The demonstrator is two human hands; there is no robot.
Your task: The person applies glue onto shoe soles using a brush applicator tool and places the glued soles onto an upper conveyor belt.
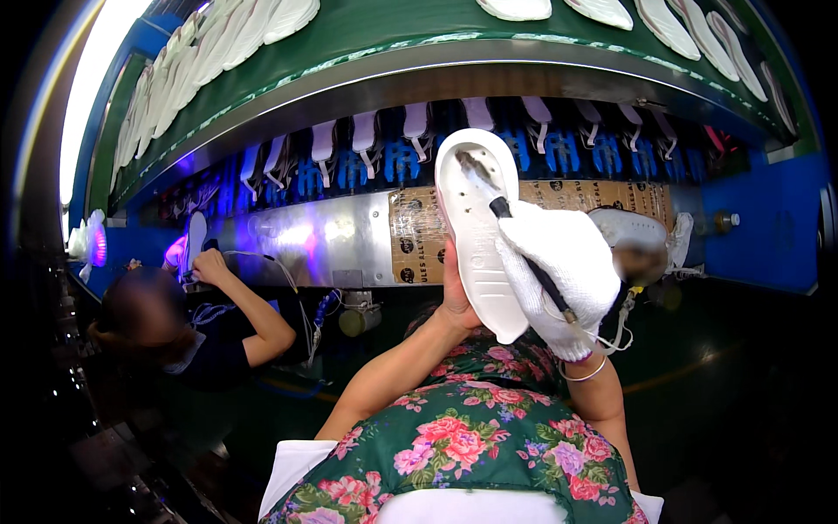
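Observation:
A white shoe sole [489, 271] stands out lengthwise in front of me, its hollow inner side facing up. Wrapped around its left edge is my bare left hand [456, 293], its fingers partly hidden behind it. My right hand [567, 253], in a white knit glove, is closed around a black-handled brush [543, 281] with thin tubing at its rear end. The brush's dark bristles lie on the sole's upper, rounded end, over a dark smear. Small dark spots dot the inside of the sole there.
Brown printed cardboard [417, 236] covers part of the metal bench [340, 231]. A pale rounded piece [628, 229] lies beyond my glove. Several white soles [515, 7] rest on the green upper belt [393, 44]; shoe parts hang below it. A co-worker [236, 306] works at left.

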